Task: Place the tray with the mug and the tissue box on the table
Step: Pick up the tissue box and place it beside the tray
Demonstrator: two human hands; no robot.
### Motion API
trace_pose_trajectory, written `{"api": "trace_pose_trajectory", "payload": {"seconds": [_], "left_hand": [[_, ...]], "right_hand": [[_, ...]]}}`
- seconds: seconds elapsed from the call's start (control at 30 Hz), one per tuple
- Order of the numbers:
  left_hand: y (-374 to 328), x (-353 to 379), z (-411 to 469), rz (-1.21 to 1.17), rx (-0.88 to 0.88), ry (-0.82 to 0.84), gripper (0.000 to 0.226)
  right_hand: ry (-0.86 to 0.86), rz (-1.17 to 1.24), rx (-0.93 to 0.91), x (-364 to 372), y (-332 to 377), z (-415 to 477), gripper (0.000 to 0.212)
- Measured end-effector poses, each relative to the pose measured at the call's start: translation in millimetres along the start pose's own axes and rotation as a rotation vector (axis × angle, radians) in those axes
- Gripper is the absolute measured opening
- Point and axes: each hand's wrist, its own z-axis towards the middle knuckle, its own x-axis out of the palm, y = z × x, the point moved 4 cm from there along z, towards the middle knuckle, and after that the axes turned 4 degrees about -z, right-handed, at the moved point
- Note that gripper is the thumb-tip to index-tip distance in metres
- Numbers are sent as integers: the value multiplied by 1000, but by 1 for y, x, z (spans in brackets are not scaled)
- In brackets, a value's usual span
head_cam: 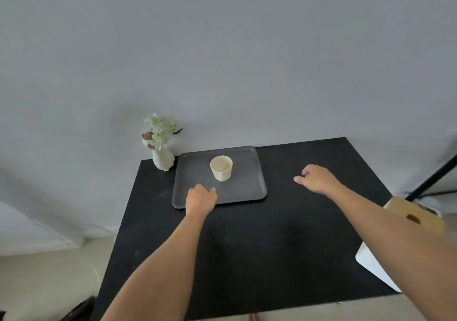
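A dark grey tray [247,187] lies flat on the black table [259,246], near its far left corner. A cream mug [221,167] stands upright in the tray's middle. My left hand [200,197] is over the tray's front rim with its fingers curled on the edge. My right hand [317,178] hovers above the table to the right of the tray, apart from it, fingers loosely spread and holding nothing. A tan tissue box [418,215] sits beyond the table's right edge, partly hidden by my right forearm.
A white vase with pale flowers [162,145] stands at the table's far left corner, just left of the tray, against the grey wall. A white board [371,263] sticks out at the right edge. A black stand leg [432,177] slants at the far right.
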Motion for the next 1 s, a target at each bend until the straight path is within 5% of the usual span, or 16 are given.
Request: {"api": "trace_pose_trajectory", "payload": {"seconds": [0.63, 1.0], "left_hand": [[-82, 171, -185, -106, 43, 321, 69], [-130, 296, -256, -222, -184, 377, 71]], "right_hand": [[-129, 3, 140, -75, -198, -87, 53], [-42, 23, 126, -91, -306, -38, 60]]}}
